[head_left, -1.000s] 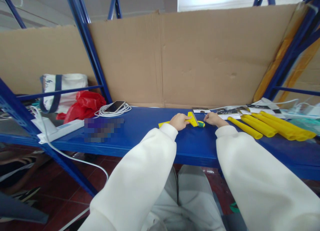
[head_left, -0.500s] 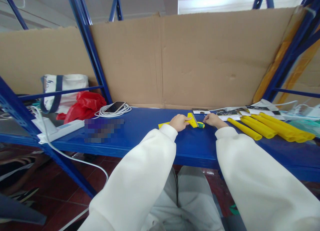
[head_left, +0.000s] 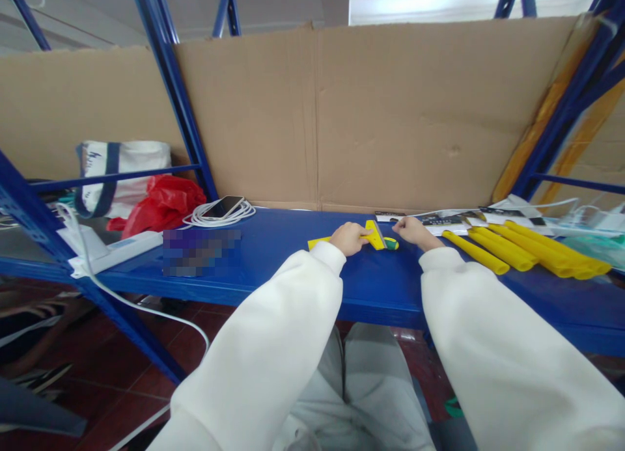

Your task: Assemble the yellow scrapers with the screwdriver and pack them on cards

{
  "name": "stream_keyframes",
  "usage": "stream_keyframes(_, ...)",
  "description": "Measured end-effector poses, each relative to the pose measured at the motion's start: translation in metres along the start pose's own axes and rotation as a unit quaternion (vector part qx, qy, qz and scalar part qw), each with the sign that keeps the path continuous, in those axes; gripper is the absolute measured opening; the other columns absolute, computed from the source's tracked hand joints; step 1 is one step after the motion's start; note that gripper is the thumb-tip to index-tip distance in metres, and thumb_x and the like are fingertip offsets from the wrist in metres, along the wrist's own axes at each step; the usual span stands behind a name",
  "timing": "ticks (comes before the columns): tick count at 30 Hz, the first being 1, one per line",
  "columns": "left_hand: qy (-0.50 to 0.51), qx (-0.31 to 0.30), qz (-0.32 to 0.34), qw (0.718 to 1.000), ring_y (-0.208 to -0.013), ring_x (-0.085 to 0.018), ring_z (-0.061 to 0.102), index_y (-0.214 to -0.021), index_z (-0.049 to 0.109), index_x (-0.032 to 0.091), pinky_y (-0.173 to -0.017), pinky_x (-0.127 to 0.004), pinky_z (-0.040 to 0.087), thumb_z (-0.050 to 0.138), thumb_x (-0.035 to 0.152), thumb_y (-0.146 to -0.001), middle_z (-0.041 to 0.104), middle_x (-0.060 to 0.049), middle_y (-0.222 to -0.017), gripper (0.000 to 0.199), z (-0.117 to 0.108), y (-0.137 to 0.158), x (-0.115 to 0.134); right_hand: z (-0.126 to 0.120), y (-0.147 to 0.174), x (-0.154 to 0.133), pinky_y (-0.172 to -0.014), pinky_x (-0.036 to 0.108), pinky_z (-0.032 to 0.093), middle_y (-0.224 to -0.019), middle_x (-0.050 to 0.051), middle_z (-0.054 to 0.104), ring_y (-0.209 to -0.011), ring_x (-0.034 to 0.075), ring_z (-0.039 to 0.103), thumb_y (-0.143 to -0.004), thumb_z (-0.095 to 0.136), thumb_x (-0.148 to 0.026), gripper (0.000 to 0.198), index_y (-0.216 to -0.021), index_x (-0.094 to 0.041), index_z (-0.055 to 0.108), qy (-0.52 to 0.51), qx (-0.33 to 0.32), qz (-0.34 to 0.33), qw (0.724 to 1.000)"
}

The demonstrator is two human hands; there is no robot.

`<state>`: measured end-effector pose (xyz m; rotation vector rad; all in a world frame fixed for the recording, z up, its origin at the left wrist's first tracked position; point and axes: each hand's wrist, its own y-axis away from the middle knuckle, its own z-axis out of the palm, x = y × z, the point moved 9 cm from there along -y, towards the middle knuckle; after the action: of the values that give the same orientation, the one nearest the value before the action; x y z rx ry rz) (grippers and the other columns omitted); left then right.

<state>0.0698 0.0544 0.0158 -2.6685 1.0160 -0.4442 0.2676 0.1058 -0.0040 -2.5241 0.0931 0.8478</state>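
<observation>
My left hand (head_left: 347, 239) is closed around a yellow scraper (head_left: 375, 235) with a wide, wedge-shaped head. Its handle end shows past the left side of the hand. Just right of the scraper head, close to the blue shelf, is a green-and-yellow tool handle (head_left: 391, 243), partly hidden by the head. My right hand (head_left: 411, 231) is a little farther right, fingers pinched together. Whatever is between those fingertips is too small to make out. Black-and-white packets (head_left: 446, 224) lie behind and beside that hand.
Several yellow tubes (head_left: 525, 246) lie on the blue shelf (head_left: 288, 233) at the right. To the left are a phone (head_left: 225, 206) on a coiled white cable (head_left: 200, 218), a power strip (head_left: 124, 250) and a red bag (head_left: 168, 200). Cardboard (head_left: 400, 125) stands behind.
My right hand has moved slightly left and up, its fingers more curled. The left hand and the scraper have hardly moved.
</observation>
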Motion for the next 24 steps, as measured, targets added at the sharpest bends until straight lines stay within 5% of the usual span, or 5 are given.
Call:
stream_keyframes(8,-0.008,0.004,0.006,1.000,-0.115,-0.023,0.066,-0.121,0.072,0.024,-0.099,-0.031,0.049,0.067,0.018,-0.088,0.072,-0.008,-0.121,0.034,0.000,0.000,0.001,0.003,0.019,-0.062,-0.084,0.034,0.049,-0.078,0.004,0.071,-0.080,0.019,0.064,-0.075,0.063,-0.022,0.009,-0.067,-0.018,0.065,-0.169,-0.033,-0.071,0.982)
stream_keyframes(24,-0.093,0.011,0.082,0.992,-0.110,-0.022,0.066,-0.124,0.070,0.025,-0.095,-0.033,0.051,0.057,0.017,-0.093,0.072,-0.008,-0.115,0.035,0.003,0.001,0.012,0.011,0.014,-0.072,-0.097,0.045,0.045,-0.081,0.005,0.068,-0.093,0.025,0.062,-0.074,0.065,-0.024,0.011,-0.064,-0.021,0.067,-0.048,0.016,-0.186,0.981)
